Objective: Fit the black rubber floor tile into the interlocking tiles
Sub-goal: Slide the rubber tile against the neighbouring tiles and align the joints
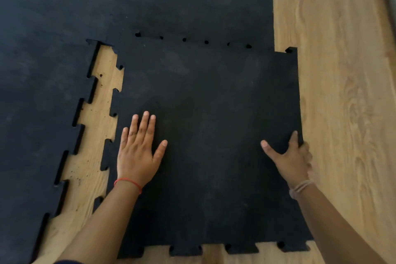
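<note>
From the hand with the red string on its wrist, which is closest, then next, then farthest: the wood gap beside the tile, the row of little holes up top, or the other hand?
Measured from the left hand, flat on the loose tile:
1. The wood gap, just to its left.
2. The right hand, across the tile on its right edge.
3. The row of little holes, up along the far seam.

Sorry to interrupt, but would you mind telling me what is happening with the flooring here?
A person is fitting a loose black rubber tile into the laid interlocking tiles. The left hand presses flat on top of it, while the right hand grips its right edge. Its far edge sits against the laid tiles, but along the left side a wedge of bare wooden floor shows, so those tabs are not yet locked.
</note>
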Tool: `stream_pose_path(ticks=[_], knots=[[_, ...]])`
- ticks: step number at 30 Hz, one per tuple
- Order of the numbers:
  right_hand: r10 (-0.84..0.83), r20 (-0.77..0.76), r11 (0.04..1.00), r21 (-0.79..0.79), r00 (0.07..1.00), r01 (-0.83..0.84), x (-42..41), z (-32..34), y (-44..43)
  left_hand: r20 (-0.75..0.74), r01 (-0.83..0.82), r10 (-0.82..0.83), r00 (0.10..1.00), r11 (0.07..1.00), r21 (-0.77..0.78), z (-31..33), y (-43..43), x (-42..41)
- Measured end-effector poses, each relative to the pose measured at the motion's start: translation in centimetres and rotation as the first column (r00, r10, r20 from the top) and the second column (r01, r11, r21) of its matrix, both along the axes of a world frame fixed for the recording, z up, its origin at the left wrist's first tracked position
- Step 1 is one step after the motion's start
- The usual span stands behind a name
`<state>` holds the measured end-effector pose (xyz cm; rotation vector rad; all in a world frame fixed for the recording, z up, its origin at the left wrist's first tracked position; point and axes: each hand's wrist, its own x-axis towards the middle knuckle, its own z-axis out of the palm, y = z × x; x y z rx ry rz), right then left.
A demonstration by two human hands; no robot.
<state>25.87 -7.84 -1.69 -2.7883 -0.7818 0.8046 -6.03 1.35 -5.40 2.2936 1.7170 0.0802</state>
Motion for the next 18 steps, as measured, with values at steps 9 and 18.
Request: stream_pose_path(ticks=[9, 18], knots=[[0.727, 0.203, 0.639, 0.147, 0.656, -0.755, -11.3, 1.4, 21.1, -0.031, -0.201, 0.201, 0.979, 0.98, 0.002, 0.0, 0.1, 1.7], [0.743, 0.233, 0.636, 0.047, 0.627, -0.77, -15.3, 1.4, 32.5, 0.008, -0.2, 0.2, 0.98, 0.98, 0.009, 0.2, 0.2, 1.4]])
